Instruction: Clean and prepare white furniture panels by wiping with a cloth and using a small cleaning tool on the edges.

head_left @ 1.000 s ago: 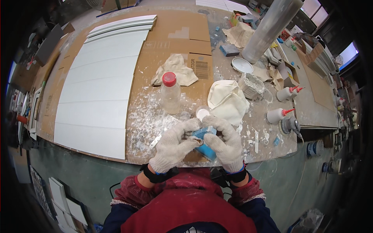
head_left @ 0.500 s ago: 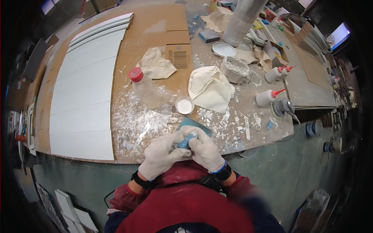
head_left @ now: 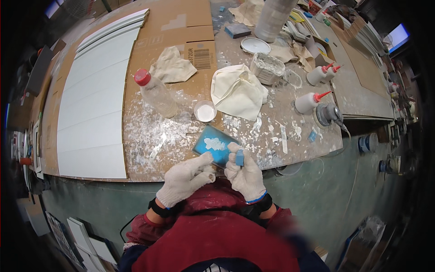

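My right hand, in a white knit glove, pinches a small blue block between thumb and fingers. A flat blue plate with a patch of white paste lies on the bench just beyond both hands. My left hand, gloved too, is by the plate's near left side, its fingers loosely bent and apart with nothing visible in them. Whether it touches the plate I cannot tell. Past the plate stand a small round cup of white stuff and a clear bottle with a red cap.
White panels lie on cardboard at the left. Cream cloths are spread behind the cup. Red-tipped squeeze bottles, a paste-crusted tub and a sander stand on the right. The bench's near edge runs under my wrists.
My hands have parted, the left drawing back and the right keeping the small blue block upright. The plate with its white paste now shows between them. The whole view has shifted slightly.
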### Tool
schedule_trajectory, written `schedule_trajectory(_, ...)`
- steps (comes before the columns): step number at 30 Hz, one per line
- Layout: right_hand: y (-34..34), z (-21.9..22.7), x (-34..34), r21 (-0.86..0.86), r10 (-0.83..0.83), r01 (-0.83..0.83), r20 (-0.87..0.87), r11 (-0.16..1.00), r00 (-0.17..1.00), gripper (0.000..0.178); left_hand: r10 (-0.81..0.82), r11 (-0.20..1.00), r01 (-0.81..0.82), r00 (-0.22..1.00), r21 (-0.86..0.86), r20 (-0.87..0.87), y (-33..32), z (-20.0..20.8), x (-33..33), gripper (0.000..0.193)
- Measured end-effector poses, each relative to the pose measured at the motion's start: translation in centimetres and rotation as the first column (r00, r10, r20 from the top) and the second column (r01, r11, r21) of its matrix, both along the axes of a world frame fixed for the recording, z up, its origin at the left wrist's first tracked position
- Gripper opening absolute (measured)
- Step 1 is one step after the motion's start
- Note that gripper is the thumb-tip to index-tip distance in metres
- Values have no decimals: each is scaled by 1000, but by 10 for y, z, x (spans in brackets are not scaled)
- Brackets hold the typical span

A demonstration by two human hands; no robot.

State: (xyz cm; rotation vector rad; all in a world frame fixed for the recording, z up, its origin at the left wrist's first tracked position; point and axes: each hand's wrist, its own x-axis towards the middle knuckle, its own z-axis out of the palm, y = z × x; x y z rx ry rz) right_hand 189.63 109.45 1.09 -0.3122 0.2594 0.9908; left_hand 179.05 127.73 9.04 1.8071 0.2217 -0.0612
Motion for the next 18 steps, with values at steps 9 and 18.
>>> schedule_trajectory(9,-33,-4,29,-405,69,175,521,897,851,24,411,911,-403,883,83,-227,12,-18,-77,21)
schedule_trajectory(18,6,14,47,-546,243,254,677,798,694,21,649,759,-639,728,123,-224,-6,-25,-106,26)
